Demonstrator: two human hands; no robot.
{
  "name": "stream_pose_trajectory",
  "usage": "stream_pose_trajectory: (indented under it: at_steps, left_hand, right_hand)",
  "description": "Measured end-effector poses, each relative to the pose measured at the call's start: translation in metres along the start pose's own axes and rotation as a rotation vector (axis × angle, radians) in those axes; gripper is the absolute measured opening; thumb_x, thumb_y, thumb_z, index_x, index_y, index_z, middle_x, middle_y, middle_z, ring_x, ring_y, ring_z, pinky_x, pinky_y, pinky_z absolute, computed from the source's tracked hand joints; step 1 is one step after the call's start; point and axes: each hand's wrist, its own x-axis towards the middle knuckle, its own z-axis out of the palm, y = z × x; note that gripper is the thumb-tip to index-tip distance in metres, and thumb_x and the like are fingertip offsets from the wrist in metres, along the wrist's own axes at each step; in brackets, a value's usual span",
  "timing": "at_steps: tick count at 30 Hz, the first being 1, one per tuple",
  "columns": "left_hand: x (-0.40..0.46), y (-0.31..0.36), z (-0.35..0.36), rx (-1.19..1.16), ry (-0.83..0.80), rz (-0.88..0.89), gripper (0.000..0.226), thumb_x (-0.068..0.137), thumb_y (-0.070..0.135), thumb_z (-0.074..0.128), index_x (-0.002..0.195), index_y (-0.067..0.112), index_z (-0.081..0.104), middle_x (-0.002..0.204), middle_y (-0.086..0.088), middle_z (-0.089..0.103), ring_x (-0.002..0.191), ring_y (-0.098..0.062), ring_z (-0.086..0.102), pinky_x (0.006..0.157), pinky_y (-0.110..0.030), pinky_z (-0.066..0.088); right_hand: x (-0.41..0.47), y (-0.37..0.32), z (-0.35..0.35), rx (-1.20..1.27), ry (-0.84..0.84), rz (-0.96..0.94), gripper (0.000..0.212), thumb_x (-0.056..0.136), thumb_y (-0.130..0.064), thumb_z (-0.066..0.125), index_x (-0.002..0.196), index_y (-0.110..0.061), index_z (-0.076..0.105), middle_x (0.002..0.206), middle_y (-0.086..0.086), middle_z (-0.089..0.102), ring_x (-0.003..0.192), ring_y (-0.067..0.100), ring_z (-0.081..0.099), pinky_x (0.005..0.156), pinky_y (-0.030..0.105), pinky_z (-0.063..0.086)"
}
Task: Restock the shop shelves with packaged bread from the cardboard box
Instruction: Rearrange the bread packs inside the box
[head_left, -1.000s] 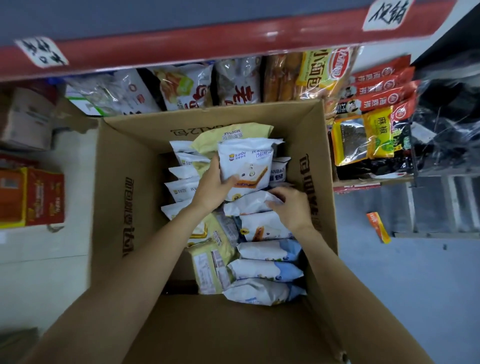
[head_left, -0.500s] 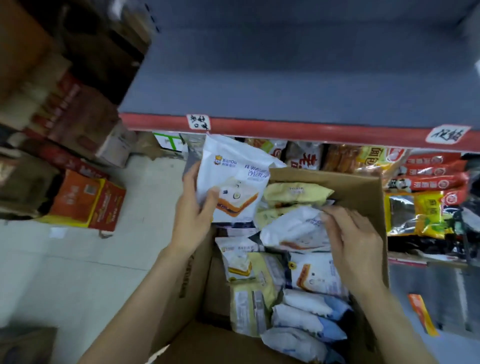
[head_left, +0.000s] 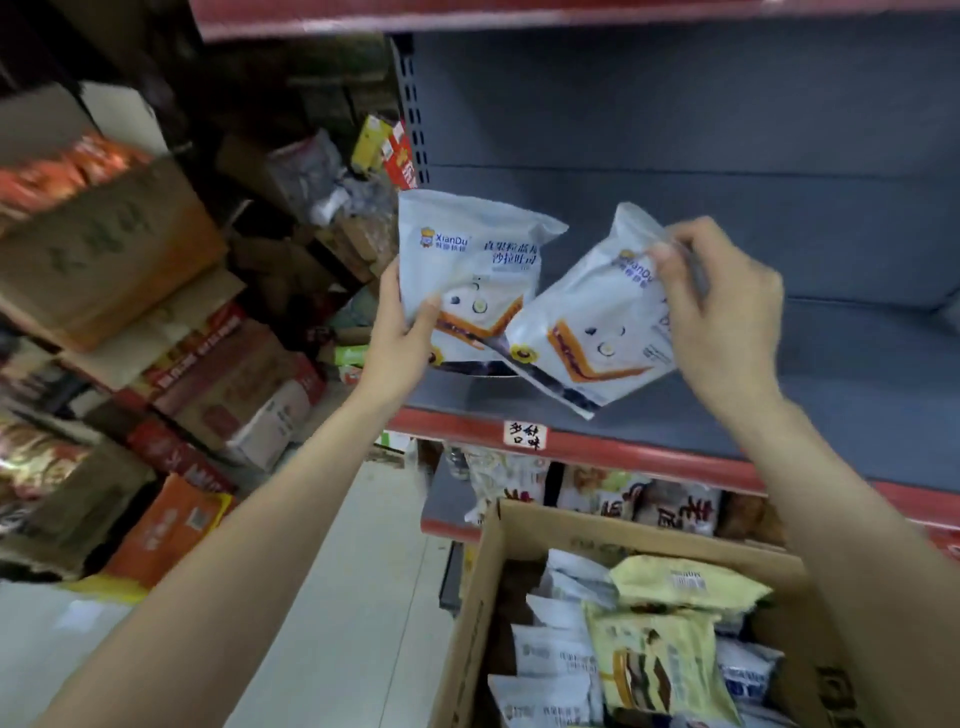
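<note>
Bread packets: one pinched in my left hand (head_left: 400, 332), one in my right hand (head_left: 722, 312), overlapping; the tilted right packet (head_left: 587, 332) may slip.

Left hand (head_left: 402, 332): raised, thumb in front and fingers behind, clamped on a bread packet (head_left: 470, 275) at its lower left edge.
Right hand (head_left: 722, 306): raised, fingers curled, pinching a second packet (head_left: 592, 332) by its upper right corner.
Forearms: bare, both reaching up and forward.

Pale tiled floor (head_left: 358, 561), stacked cartons (head_left: 109, 249) left, dim light
</note>
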Motion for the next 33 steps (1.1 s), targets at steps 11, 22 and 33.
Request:
stream_pose_trajectory:
  at_steps: [11,22,33]
  left_hand:
    - [0.071,-0.086,0.001,0.293,-0.135,-0.086,0.069,0.084,0.010,0.068,0.138,0.008,0.025,0.128,-0.003,0.048,0.117,-0.019,0.049,0.089,-0.030,0.042]
    - [0.144,-0.112,0.009,0.314,-0.084,-0.044,0.068,0.082,0.008,0.071,0.136,0.016,0.031,0.129,-0.002,0.055,0.119,-0.021,0.051,0.095,-0.034,0.044]
    - [0.189,-0.119,0.011,0.101,0.021,-0.209,0.049,0.090,0.009,0.054,0.137,0.017,0.042,0.119,0.002,0.061,0.108,-0.017,0.059,0.098,-0.042,0.048]
  right_hand:
    - [0.026,0.036,0.124,-0.433,-0.328,0.024,0.051,0.087,-0.038,0.059,0.135,-0.034,0.043,0.145,0.008,0.031,0.136,0.037,0.019,0.109,0.065,0.011]
    - [0.023,0.074,0.177,0.342,-0.405,0.561,0.126,0.065,-0.014,0.085,0.145,-0.044,-0.008,0.150,0.008,0.024,0.124,0.018,0.044,0.095,0.026,0.035]
    - [0.067,0.050,0.251,0.433,-0.078,0.560,0.085,0.078,-0.008,0.070,0.145,-0.025,0.020,0.132,0.012,0.044,0.112,0.025,0.047,0.096,0.030,0.039]
